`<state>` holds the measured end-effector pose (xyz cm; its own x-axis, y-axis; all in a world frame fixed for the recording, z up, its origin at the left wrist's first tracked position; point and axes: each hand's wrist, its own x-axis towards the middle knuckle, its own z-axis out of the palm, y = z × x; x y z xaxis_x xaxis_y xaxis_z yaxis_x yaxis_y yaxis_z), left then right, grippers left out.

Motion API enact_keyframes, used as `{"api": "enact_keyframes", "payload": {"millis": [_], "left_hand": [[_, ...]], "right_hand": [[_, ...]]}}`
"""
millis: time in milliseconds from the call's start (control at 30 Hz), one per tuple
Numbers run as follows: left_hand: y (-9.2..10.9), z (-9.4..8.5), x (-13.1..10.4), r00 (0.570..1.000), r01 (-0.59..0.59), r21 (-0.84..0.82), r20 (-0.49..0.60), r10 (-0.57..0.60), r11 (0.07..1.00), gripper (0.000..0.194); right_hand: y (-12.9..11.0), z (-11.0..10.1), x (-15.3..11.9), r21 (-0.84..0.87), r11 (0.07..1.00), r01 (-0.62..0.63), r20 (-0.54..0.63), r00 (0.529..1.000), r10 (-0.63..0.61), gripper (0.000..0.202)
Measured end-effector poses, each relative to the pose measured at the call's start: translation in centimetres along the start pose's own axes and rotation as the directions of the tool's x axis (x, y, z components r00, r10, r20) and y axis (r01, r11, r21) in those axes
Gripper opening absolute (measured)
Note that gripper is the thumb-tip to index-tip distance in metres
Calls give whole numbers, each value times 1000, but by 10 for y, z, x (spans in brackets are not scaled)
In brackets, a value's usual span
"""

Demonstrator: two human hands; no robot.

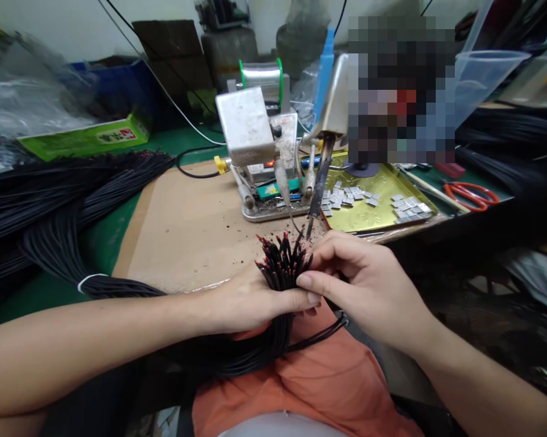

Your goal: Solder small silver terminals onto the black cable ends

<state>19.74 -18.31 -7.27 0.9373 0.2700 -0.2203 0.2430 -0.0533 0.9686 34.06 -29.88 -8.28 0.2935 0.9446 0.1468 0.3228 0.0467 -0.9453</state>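
A thick bundle of black cables (280, 267) with reddish tips stands upright in my left hand (250, 298), whose thumb and fingers wrap round it. My right hand (353, 276) pinches at the right side of the bundle, with thumb and forefinger at one or a few cables near the tips. Its fingertips partly hide what they grip. Just behind the tips, the dark soldering iron (319, 182) points down from its metal holder. Beside it a thin solder feed nozzle (282, 182) comes from the soldering stand (268, 209). Cable lengths hang down over my orange-clad lap.
Brown cardboard (173, 224) covers the green bench. A gold tray (377, 221) holds small silvery pieces; red-handled scissors (471, 195) lie right of it. More black cables (59, 243) are heaped at left. A solder spool (261, 84) stands behind the stand. A blurred-out person is at the back right.
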Motion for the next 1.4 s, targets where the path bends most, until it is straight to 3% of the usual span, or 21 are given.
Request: {"api": "enact_keyframes", "payload": {"millis": [200, 333, 500, 667, 733, 867, 967, 1200, 1400], "left_hand": [[-3, -1, -2, 997, 71, -75, -28, -73, 995, 19], [-1, -2, -4, 988, -2, 34, -157, 7, 999, 20], [2, 0, -2, 985, 24, -50, -167, -32, 998, 21], [2, 2, -1, 980, -2, -137, -198, -25, 991, 16], [2, 3, -1, 981, -25, -148, -195, -4, 989, 11], [1, 3, -2, 970, -100, -154, -236, 62, 983, 10], [-1, 3, -2, 983, -104, -149, -164, 79, 983, 15], [-2, 1, 0, 984, -60, -220, -176, 21, 974, 16], [-3, 2, -2, 977, -23, -327, -209, -49, 945, 17]], "right_hand": [[1, -14, 2, 268, 944, -193, 94, 980, 174, 17], [6, -21, 5, 238, 938, -252, 151, 964, 220, 25], [8, -14, 5, 311, 917, -249, 132, 967, 217, 24], [4, -10, 3, 279, 950, -140, -82, 982, 169, 13], [3, -11, 3, 263, 958, -117, -118, 981, 152, 11], [5, -8, 3, 308, 939, -151, -80, 980, 184, 15], [7, -1, 2, 377, 910, -172, -32, 980, 198, 15], [7, 2, 3, 411, 901, -139, -35, 985, 168, 8], [1, -8, 4, 294, 947, -128, -58, 987, 152, 6]]}}
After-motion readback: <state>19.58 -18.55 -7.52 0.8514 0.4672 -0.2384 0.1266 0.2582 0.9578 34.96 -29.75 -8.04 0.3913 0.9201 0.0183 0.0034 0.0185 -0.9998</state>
